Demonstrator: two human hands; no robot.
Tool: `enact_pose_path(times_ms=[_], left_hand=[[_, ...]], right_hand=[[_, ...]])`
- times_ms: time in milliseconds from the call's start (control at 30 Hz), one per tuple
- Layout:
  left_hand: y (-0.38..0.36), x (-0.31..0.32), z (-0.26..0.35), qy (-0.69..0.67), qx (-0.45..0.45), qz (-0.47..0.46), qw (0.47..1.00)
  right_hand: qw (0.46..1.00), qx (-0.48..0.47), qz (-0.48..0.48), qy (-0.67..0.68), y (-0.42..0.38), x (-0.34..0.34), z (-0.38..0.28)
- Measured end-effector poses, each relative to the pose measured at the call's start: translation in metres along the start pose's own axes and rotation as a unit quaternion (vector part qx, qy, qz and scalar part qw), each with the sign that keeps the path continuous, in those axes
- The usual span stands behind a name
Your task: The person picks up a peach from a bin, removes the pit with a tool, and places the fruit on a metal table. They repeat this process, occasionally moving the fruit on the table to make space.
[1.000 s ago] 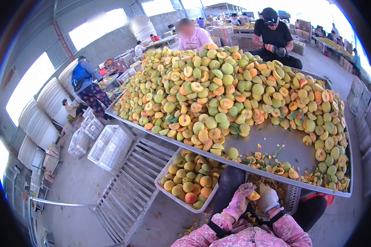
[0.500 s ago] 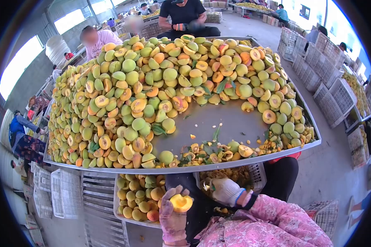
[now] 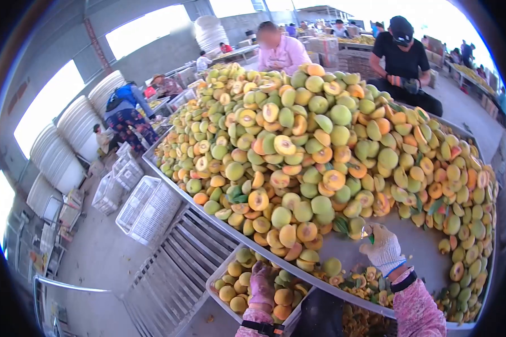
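Observation:
My left hand (image 3: 262,286), in a pink glove, hangs palm down over a white tray (image 3: 213,283) of halved peaches below the table edge, with nothing visible in it. My right hand (image 3: 383,248), in a white glove with a blue cuff, reaches onto the metal table (image 3: 419,247). Its fingers are closed around a small shiny tool (image 3: 367,230) at the foot of the big peach pile (image 3: 320,140). The tool tip is next to a green peach (image 3: 355,224).
Peach scraps and leaves (image 3: 354,281) line the near table edge. A crate of pits (image 3: 365,323) sits below between my knees. White crates (image 3: 146,208) and a slatted pallet (image 3: 174,269) lie left. Two seated people (image 3: 402,56) work at the far side, and others stand at the left.
The view swung from right back to left. My left hand dropped over the tray and no longer shows the peach half. My right hand went from my lap up onto the table.

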State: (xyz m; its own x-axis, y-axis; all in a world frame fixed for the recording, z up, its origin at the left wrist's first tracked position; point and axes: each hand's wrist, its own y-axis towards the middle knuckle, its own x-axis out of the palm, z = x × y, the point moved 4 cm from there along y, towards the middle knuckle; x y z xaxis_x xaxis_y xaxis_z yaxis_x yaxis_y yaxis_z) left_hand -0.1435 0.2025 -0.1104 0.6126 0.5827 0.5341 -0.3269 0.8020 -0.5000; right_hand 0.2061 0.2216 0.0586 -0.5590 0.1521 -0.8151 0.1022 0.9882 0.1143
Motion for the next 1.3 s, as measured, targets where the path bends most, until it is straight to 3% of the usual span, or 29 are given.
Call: enact_pose_path(times_ms=[33, 167, 367, 500, 567, 600, 667, 800, 900, 1000, 1033, 1067, 1167, 1233, 1300], left_hand=[[0.012, -0.01, -0.008, -0.014, 0.001, 0.0, 1.0], [-0.006, -0.025, -0.014, 0.051, -0.031, -0.02, 0.998], [-0.057, -0.031, -0.025, 0.042, -0.037, -0.099, 0.994], [-0.113, -0.005, -0.009, 0.095, 0.003, -0.158, 0.983], [-0.151, 0.018, 0.003, 0.129, 0.003, -0.169, 0.977], [-0.17, 0.032, 0.006, 0.136, 0.021, -0.211, 0.968], [-0.186, 0.044, -0.008, 0.134, -0.016, -0.265, 0.955], [-0.223, 0.091, -0.039, -0.035, -0.124, -0.351, 0.928], [-0.233, 0.09, -0.06, -0.099, -0.254, -0.35, 0.896], [-0.239, 0.081, -0.06, -0.136, -0.298, -0.432, 0.84], [-0.244, 0.077, -0.057, -0.099, -0.267, -0.341, 0.896], [-0.245, 0.073, -0.06, -0.073, -0.263, -0.353, 0.895], [-0.24, 0.062, -0.065, -0.045, -0.248, -0.386, 0.887], [-0.233, 0.057, -0.068, -0.048, -0.24, -0.362, 0.899], [-0.229, 0.054, -0.069, -0.039, -0.227, -0.353, 0.907]], right_hand=[[0.999, -0.033, 0.029, -0.005, 0.017, 0.008, 0.0], [0.998, -0.055, -0.029, 0.002, 0.052, 0.035, -0.007], [0.997, -0.021, -0.037, -0.062, 0.023, 0.03, -0.002], [0.998, 0.061, -0.032, -0.01, -0.005, 0.031, 0.041], [0.982, 0.123, -0.079, 0.123, -0.028, 0.021, 0.035], [0.964, 0.166, -0.097, 0.186, -0.048, 0.015, 0.031], [0.844, 0.209, -0.139, 0.475, -0.095, -0.009, -0.022], [0.699, 0.14, -0.222, 0.665, -0.164, -0.009, -0.062], [0.726, 0.103, -0.234, 0.639, -0.195, 0.004, -0.063], [0.905, 0.004, -0.002, 0.425, -0.203, 0.009, -0.037], [0.967, 0.024, 0.01, 0.253, -0.206, -0.004, -0.034], [0.987, 0.012, 0.03, 0.158, -0.209, -0.01, -0.031], [0.991, 0.069, -0.014, 0.114, -0.226, -0.025, -0.034], [0.992, 0.083, -0.053, 0.078, -0.24, -0.02, -0.031], [0.984, 0.081, -0.153, -0.034, -0.25, -0.017, -0.035]])
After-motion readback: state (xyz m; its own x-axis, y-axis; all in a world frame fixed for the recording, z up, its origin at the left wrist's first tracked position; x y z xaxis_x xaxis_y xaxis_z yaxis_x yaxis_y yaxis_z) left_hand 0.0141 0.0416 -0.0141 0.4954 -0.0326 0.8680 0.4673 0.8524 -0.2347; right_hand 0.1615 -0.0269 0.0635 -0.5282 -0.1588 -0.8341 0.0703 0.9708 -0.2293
